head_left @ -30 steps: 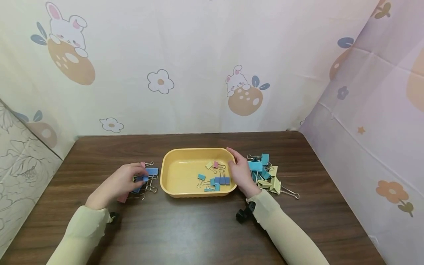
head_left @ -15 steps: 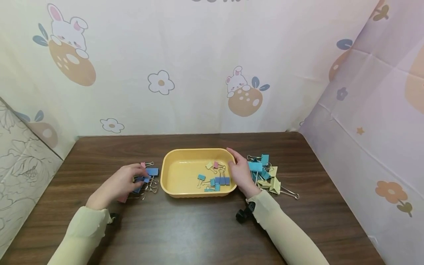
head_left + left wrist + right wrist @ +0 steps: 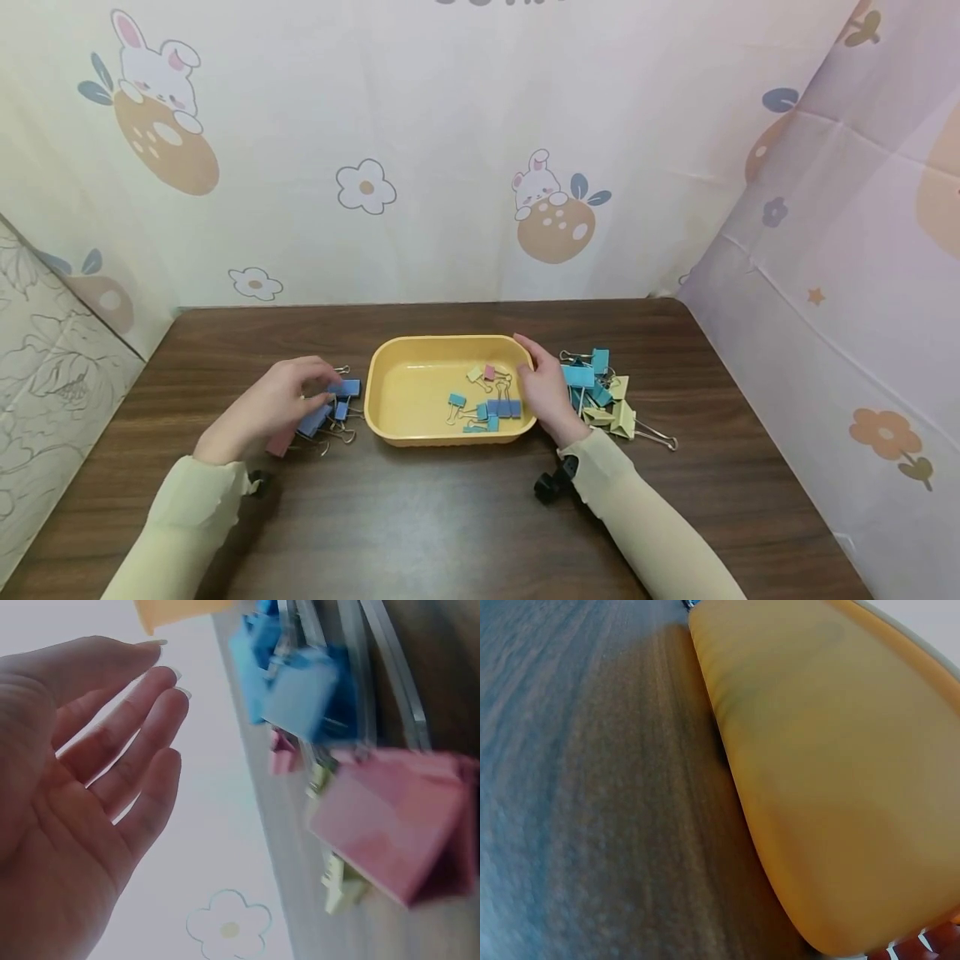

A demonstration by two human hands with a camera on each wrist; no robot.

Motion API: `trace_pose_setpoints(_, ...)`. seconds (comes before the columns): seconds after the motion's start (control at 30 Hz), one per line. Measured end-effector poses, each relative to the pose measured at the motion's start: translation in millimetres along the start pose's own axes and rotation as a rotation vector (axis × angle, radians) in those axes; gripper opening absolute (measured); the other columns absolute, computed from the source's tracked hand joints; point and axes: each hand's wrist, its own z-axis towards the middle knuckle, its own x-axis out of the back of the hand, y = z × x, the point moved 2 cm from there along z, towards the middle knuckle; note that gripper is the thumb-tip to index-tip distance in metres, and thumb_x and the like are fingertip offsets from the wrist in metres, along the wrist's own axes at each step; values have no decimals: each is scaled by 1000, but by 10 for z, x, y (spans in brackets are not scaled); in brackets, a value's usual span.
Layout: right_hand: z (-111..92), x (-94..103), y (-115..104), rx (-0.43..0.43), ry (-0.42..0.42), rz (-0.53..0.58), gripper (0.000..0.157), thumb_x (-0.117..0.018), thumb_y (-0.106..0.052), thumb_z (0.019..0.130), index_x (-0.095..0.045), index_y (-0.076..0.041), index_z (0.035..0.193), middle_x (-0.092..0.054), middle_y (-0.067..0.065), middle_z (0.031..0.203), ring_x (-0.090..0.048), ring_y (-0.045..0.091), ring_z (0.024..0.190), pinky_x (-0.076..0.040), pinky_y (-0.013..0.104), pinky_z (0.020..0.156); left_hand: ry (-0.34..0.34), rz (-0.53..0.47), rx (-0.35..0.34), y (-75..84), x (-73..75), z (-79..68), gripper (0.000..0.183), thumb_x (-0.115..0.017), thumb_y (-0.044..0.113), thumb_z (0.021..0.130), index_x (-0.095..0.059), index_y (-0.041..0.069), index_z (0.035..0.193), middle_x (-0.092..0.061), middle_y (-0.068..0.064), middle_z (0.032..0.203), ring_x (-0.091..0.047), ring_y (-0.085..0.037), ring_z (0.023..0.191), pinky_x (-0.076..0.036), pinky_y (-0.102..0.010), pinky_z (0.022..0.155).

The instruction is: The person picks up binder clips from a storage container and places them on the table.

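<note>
While the right hand [image 3: 553, 395] grips the right end of the yellow tray [image 3: 405, 400] at the head view's centre, presumably to steady it, the left hand [image 3: 272, 403], loosely curved around nothing, hovers at centre left, partly hiding a heap of clips [image 3: 313, 422]; other clips [image 3: 579, 377] lie right of centre. The left wrist view shows its bare fingers apart from the pink clip [image 3: 386, 817] at right. In the right wrist view, the tray's wall hides most of the gripping hand.

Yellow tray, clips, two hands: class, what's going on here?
A person's right hand holds the yellow tray by its right end on the table. Several small clips lie inside. The left hand, holding nothing, is close to the left pile of clips. The right pile, teal and pale yellow, lies beside the right hand.
</note>
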Motion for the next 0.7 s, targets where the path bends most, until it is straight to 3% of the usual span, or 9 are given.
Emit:
trace_pose_setpoints(0.17,8,5,2,-1,-2,-6,48,-46,-3,103,-47,-18,148,-47,6,148,-50,23,128,-40,42,107,3,-96,-41,130,27,118,18,-74,5,88,-73,10,105,-69,3,102,-63,-18,92,-54,-48,81)
trace_pose_setpoints(0.37,23,8,8,49,8,-19,48,-47,-1,101,-48,-12,148,-50,8,146,-52,23,125,-42,41,104,-8,-128,-133,375,30,312,19,-74,4,88,-72,10,106,-69,1,100,-66,-17,92,-55,-46,79)
trace_pose_setpoints(0.53,22,11,7,46,5,-18,47,-47,-3,102,-49,-14,148,-50,8,146,-52,23,125,-42,42,104,-49,-70,-197,595,10,512,18,-74,8,89,-72,12,106,-68,1,99,-65,-18,86,-53,-41,76)
trace_pose_setpoints(0.7,20,15,8,46,-4,-12,47,-46,-3,102,-49,-16,148,-49,8,146,-53,24,124,-43,43,103,-117,30,-210,791,26,770,17,-72,13,90,-73,12,108,-69,0,101,-64,-16,90,-52,-38,81)
